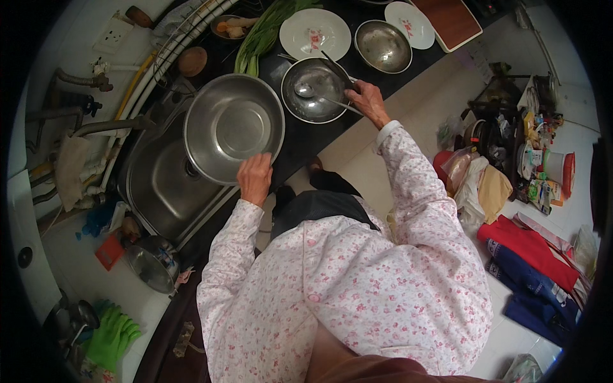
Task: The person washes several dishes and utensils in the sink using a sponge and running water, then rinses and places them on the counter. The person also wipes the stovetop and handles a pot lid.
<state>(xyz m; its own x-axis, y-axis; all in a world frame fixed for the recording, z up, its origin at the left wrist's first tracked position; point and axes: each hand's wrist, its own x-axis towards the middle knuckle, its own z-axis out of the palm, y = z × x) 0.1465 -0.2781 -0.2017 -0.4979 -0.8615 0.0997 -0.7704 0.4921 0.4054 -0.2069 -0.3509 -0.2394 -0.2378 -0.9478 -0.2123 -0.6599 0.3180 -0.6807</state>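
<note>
A large stainless steel basin (234,127) rests over the edge of the sink and the dark counter, and my left hand (255,177) grips its near rim. To its right, my right hand (368,101) is at the rim of a smaller metal bowl (313,103), closed around the handle of a metal spoon or ladle (304,89) whose head lies inside the bowl. Dark chopsticks or a similar thin utensil (337,69) cross the bowl's far rim by my fingers. A white plate (313,36) with a red floral print and another metal bowl (383,46) stand behind.
The steel sink (167,191) is at the left under a faucet (112,126). Leafy green vegetables (261,36), a small bowl of root pieces (233,27), a second white plate (413,26) and a brown board (450,21) lie along the counter's back.
</note>
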